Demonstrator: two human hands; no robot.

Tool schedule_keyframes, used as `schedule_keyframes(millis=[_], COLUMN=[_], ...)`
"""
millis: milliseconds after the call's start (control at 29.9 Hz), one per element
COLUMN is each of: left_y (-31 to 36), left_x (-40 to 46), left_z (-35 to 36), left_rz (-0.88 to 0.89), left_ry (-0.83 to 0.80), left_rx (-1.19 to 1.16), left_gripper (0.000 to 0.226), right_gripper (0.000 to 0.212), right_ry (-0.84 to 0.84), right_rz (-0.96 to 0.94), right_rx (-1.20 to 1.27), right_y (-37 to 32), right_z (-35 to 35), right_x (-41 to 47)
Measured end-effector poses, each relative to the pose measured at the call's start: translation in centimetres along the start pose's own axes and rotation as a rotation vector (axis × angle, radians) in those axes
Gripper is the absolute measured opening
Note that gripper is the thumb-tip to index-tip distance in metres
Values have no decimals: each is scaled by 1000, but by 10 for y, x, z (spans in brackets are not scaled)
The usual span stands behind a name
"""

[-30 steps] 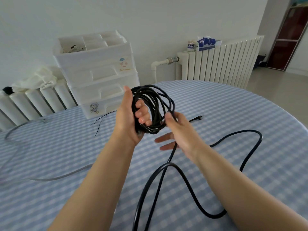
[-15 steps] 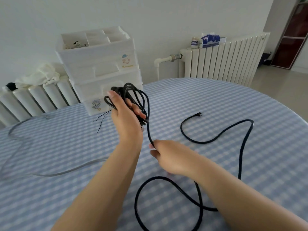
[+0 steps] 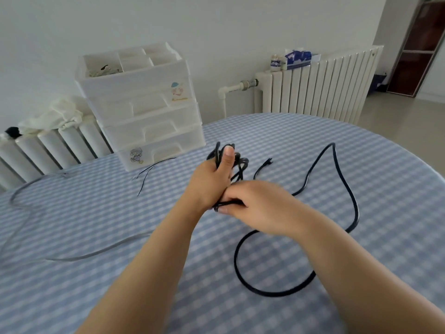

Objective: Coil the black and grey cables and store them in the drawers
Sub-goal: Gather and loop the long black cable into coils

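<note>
Where half a second back my right hand sat low and apart, I now see it up against the left hand, pinching a strand of the black cable. The left hand grips the coiled bundle, now lower over the tabletop. The loose tail has shifted, looping right. The grey cable lies unmoved left, before the drawers.
</note>
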State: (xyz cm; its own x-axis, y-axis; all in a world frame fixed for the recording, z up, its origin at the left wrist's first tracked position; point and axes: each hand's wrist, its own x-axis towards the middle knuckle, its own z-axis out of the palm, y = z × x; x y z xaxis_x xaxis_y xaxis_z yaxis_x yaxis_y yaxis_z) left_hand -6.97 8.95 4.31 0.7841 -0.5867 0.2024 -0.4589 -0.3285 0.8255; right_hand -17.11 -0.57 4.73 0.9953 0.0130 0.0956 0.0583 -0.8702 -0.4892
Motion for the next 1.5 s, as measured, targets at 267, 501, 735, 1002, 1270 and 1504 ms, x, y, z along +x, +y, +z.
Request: schedule_keyframes(millis=[267,501,735,1002,1270,1504], left_y=[-4,-1,-5,-5,-5,-14], left_x=[-3,-3,-4,-1,-1,3], left_z=[-2,-1,5,-4,-8,-9], left_rz=[-107,-92,-127,-133,-179,-261], left_ry=[-360,-550,-594,-652,-704,-782], left_rx=[-117,-309,-448,-480,-655,-964], left_gripper=[82,77,74,38,33,25], right_gripper=[28,40,21,66,64,53], right_ry=[211,369,328,359,344,209], right_rz=[120,166,74,184,139,96], right_rx=[255,202,457,367,410,851], right_y=[28,39,54,58,52,48], right_z=[-11,-18,-22,-24,-12,-12], right_x=[8,7,10,7,11,14])
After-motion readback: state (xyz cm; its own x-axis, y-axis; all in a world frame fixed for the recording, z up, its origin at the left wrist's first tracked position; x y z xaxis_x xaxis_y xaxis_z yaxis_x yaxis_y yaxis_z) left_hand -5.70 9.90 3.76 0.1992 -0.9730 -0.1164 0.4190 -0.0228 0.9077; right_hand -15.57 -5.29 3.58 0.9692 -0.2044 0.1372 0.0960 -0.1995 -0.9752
